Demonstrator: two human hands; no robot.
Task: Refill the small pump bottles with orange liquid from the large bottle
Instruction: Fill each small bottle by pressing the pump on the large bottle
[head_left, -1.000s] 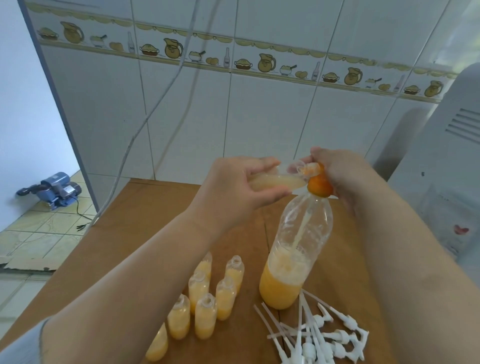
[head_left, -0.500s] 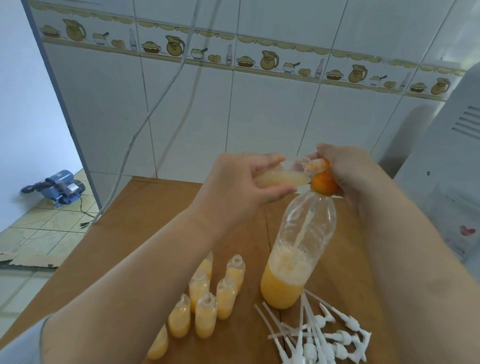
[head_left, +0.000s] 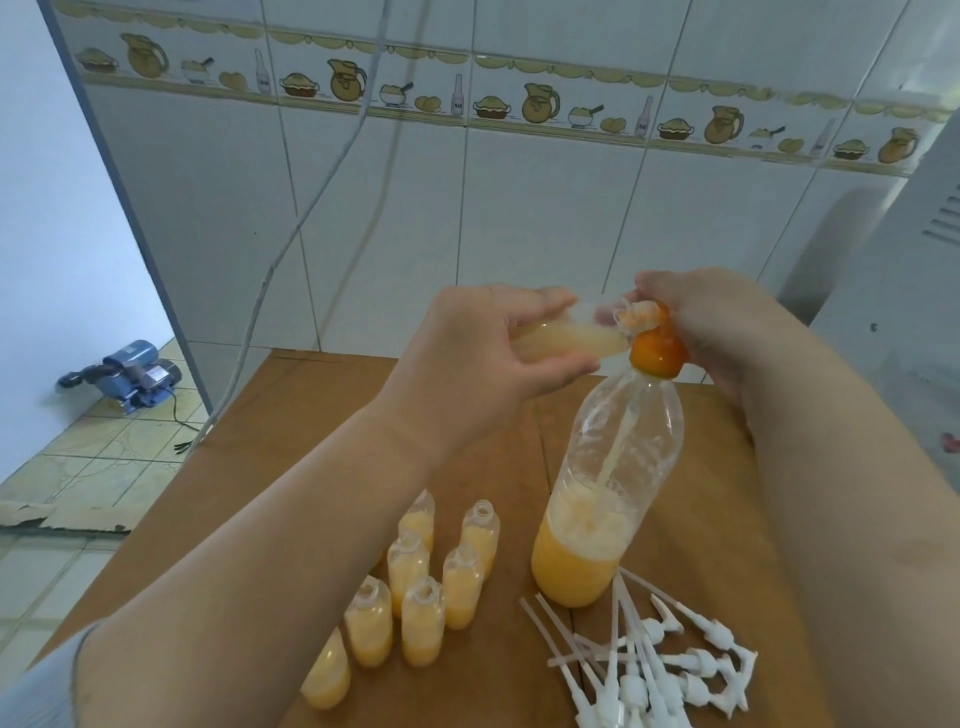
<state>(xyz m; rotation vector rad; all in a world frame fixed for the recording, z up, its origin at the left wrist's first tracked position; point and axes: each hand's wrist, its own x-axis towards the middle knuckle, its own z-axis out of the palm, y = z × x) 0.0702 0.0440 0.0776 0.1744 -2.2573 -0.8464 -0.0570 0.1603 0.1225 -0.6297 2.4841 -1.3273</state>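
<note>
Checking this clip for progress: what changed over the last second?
Almost nothing. The left hand still holds the small bottle tipped into the orange funnel, steadied by the right hand; liquid keeps streaming into the large bottle.

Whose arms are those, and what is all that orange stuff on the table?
There is no machine here. The camera sits on a person's head and looks down, so you see that person's own two arms. The left hand holds a small bottle tipped on its side. Its mouth is at an orange funnel in the top of the large bottle, and a thin stream runs down inside. The right hand holds the funnel at the large bottle's neck. On the brown table stand more small open bottles with orange liquid in them. Beside them lies a heap of white pump tops, not yet put on.
</note>
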